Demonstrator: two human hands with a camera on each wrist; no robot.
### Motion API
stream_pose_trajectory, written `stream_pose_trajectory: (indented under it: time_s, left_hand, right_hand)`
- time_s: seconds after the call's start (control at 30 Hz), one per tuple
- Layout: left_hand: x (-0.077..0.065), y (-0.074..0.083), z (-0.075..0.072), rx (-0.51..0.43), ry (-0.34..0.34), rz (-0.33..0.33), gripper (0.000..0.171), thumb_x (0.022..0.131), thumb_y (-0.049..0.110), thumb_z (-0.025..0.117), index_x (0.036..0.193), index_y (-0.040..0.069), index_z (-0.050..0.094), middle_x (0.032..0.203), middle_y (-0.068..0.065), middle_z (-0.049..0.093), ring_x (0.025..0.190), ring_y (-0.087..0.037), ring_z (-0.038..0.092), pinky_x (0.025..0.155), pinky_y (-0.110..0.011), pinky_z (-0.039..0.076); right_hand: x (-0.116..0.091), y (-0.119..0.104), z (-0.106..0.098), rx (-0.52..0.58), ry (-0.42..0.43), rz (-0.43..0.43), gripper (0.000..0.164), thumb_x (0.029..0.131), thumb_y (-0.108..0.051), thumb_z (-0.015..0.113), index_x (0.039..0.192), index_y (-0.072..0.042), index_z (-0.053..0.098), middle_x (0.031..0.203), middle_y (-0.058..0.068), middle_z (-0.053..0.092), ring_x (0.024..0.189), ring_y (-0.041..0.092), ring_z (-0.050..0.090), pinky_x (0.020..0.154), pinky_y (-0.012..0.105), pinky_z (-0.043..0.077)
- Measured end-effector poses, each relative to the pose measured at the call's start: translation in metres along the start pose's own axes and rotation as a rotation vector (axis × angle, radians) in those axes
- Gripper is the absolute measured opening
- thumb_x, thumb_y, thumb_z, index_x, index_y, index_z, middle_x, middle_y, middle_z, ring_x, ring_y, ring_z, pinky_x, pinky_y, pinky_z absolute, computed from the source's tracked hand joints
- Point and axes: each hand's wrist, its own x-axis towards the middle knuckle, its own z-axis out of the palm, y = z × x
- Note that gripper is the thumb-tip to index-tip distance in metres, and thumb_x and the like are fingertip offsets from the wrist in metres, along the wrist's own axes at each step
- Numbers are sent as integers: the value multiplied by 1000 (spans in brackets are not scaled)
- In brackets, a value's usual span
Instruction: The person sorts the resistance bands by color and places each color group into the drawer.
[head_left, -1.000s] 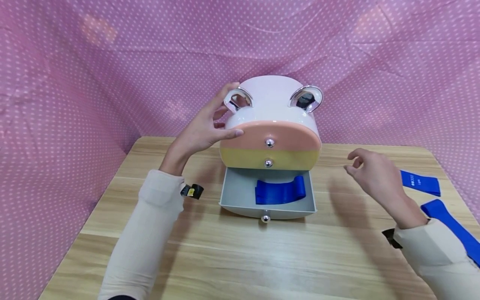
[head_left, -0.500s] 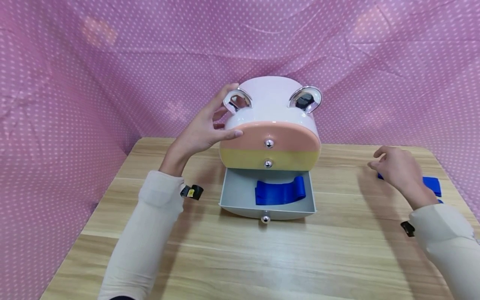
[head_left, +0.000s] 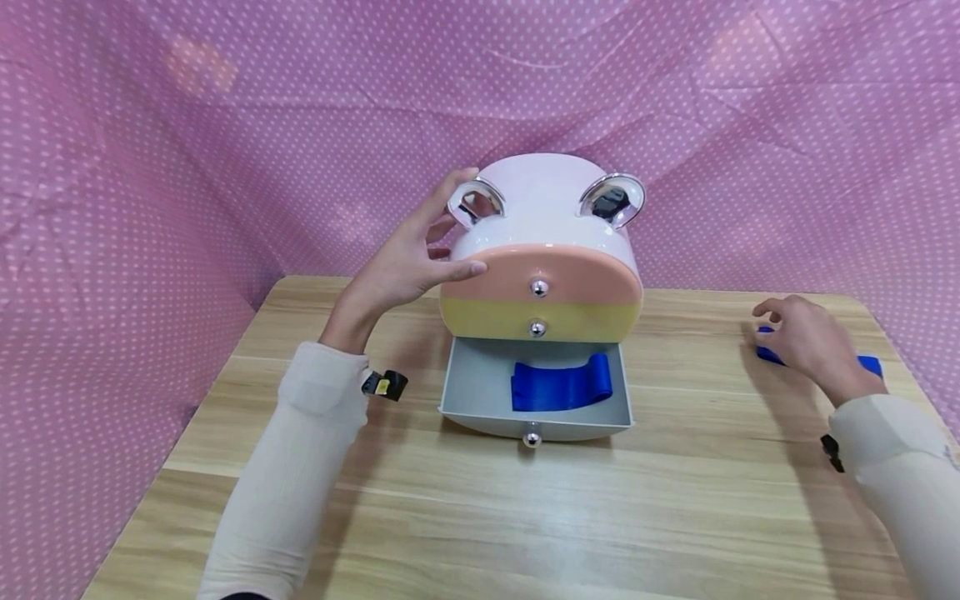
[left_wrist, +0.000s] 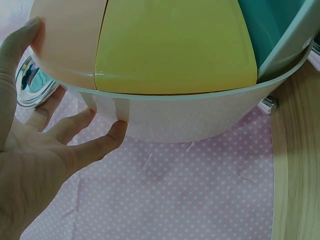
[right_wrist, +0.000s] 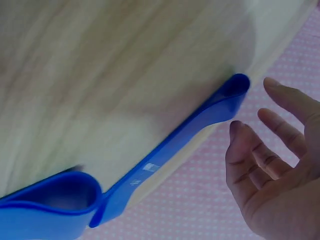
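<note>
A white drawer box with chrome ears stands mid-table, its orange and yellow drawers closed and its bottom drawer pulled out. Inside that drawer lies a folded blue resistance band. My left hand holds the box's left side, thumb on the orange front; the left wrist view shows fingertips against the white shell. Above a printed blue resistance band on the table is my right hand, fingers bent and apart, a small gap from the band's end. A second looped band lies next to it.
The wooden table carries everything. A pink dotted cloth hangs behind it and at both sides. The box's chrome drawer knobs stick out toward me.
My right hand has moved right, away from the drawer, to over the blue band on the table. The left hand has stayed on the box, and the bottom drawer has not moved.
</note>
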Motion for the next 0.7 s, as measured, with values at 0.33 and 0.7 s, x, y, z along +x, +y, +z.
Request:
stream_pose_trajectory:
  time_s: [0.33, 0.7]
  left_hand:
    - [0, 0, 0, -8, -2, -1, 101, 87, 14, 87, 163, 43, 27, 167, 1, 37, 155, -34, 39, 118, -62, 44]
    - [0, 0, -1, 3, -1, -6, 102, 87, 16, 87, 163, 44, 26, 168, 1, 36, 155, -33, 39, 118, -62, 44]
  right_hand:
    - [6, 12, 9, -13, -33, -11, 38, 100, -22, 68, 128, 4, 65, 128, 42, 58, 118, 63, 52, 89, 76, 47]
    - [7, 17, 11, 36, -17, -26, 37, 96, -9, 64, 127, 11, 62, 122, 46, 58, 102, 56, 58, 89, 73, 48]
